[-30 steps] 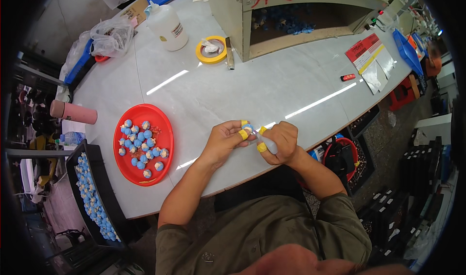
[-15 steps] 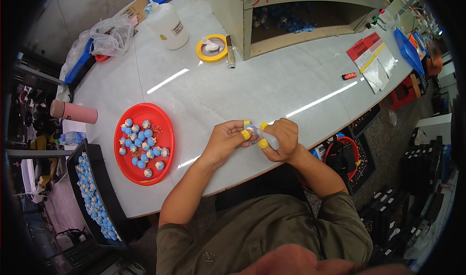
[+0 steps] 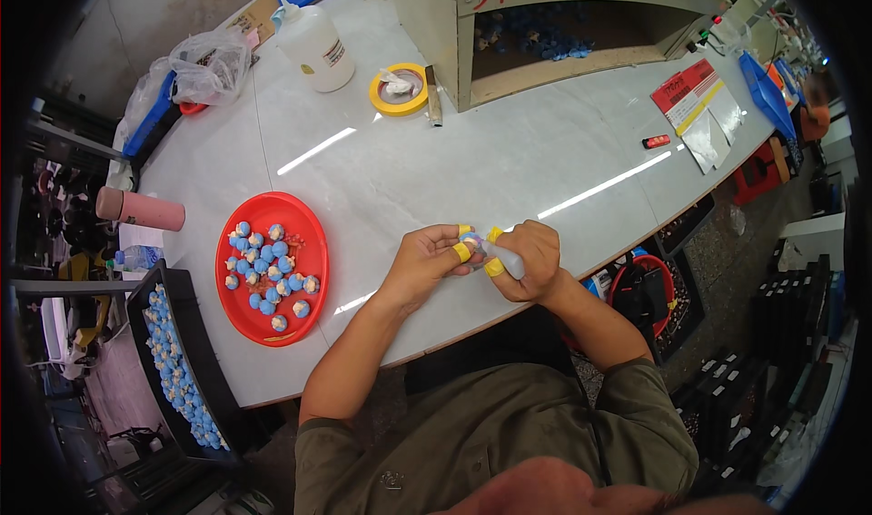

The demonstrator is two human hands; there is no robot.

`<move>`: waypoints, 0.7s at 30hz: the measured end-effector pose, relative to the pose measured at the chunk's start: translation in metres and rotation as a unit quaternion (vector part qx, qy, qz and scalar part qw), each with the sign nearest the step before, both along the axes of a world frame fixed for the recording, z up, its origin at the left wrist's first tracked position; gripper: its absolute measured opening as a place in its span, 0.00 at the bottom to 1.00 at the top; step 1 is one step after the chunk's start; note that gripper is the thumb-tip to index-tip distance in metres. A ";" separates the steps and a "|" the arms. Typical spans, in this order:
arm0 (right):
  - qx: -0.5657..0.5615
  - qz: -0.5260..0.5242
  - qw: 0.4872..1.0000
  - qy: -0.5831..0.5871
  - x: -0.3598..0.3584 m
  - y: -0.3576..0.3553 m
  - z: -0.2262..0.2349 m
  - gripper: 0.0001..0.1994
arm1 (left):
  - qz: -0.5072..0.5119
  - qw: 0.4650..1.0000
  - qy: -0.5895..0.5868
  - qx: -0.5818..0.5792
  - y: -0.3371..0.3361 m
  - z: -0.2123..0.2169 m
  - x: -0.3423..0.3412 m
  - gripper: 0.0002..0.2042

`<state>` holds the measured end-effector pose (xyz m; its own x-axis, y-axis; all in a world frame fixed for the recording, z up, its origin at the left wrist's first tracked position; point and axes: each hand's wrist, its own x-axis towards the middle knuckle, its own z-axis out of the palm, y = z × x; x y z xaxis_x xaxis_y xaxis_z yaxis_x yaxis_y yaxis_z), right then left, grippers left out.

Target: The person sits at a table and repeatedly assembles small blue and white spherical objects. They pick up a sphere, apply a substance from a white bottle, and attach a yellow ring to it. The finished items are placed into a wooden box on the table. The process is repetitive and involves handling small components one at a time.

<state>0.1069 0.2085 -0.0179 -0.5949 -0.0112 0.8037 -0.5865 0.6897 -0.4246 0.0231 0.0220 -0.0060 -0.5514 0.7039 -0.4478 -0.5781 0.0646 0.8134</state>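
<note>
My left hand (image 3: 422,261) pinches a small blue-and-pale piece (image 3: 471,239) between thumb and forefinger, both wrapped in yellow tape. Most of that piece is hidden by the fingers. Wrapped round a small translucent squeeze bottle (image 3: 509,262), my right hand (image 3: 538,253) holds the bottle's tip against or very near the piece; I cannot tell whether they touch. Yellow tape covers right fingertips too. To the left, a round red tray (image 3: 318,302) carries several small blue-and-cream pieces and some tiny reddish bits.
Left of the table edge, a black bin (image 3: 224,429) holds many similar blue pieces. A pink flask (image 3: 141,209), a white plastic bottle (image 3: 313,52), a yellow tape roll (image 3: 400,109) and an open-fronted cabinet (image 3: 427,24) stand farther back. A red lighter (image 3: 655,141) lies at right.
Both hands keep their grip and hardly move. The whole view has shifted very slightly.
</note>
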 end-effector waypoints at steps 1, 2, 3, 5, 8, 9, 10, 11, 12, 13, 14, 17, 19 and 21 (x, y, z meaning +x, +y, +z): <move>0.002 0.000 1.000 -0.002 0.000 0.000 0.000 0.12 | 0.001 1.000 0.002 0.002 0.000 0.000 0.000 0.16; 0.004 0.000 1.000 -0.004 0.000 0.001 0.000 0.12 | 0.003 1.000 0.004 0.004 0.000 -0.001 0.001 0.15; 0.006 0.001 1.000 -0.005 0.000 0.001 0.000 0.12 | 0.002 1.000 0.002 0.009 0.000 -0.002 0.000 0.15; -0.013 0.003 1.000 0.000 0.002 0.003 -0.004 0.12 | 0.000 1.000 -0.001 0.018 -0.001 -0.003 0.000 0.15; -0.079 0.007 0.997 -0.025 0.008 0.008 -0.007 0.11 | -0.002 1.000 -0.004 0.008 -0.002 -0.003 -0.002 0.15; -0.107 0.008 0.994 -0.038 0.010 0.009 -0.007 0.11 | -0.001 1.000 -0.013 0.007 -0.001 -0.002 -0.003 0.15; -0.132 -0.004 0.991 -0.034 0.012 0.009 -0.006 0.10 | 0.000 1.000 -0.021 0.006 -0.001 0.000 -0.004 0.15; -0.157 -0.015 0.987 -0.030 0.011 0.009 -0.003 0.10 | 0.004 1.000 -0.028 0.005 -0.001 0.002 -0.005 0.15; -0.183 -0.025 0.982 -0.025 0.011 0.009 0.001 0.10 | 0.007 0.999 -0.036 0.007 -0.001 0.002 -0.005 0.15; -0.216 -0.028 0.972 -0.085 0.020 0.014 0.002 0.11 | 0.010 0.999 -0.045 0.009 -0.001 0.001 -0.006 0.15; -0.245 -0.039 0.963 -0.103 0.023 0.020 0.003 0.12 | 0.015 0.998 -0.052 0.011 -0.002 0.001 -0.006 0.15; -0.299 -0.081 0.935 -0.170 0.028 0.045 0.009 0.14 | 0.026 0.997 -0.070 0.020 -0.003 0.004 -0.007 0.16; -0.285 -0.134 0.922 -0.223 0.033 0.085 0.005 0.16 | 0.030 0.996 -0.076 0.019 -0.004 0.005 -0.008 0.16; -0.286 -0.206 0.909 -0.222 0.036 0.130 -0.004 0.15 | 0.030 0.996 -0.079 0.023 -0.005 0.004 -0.008 0.17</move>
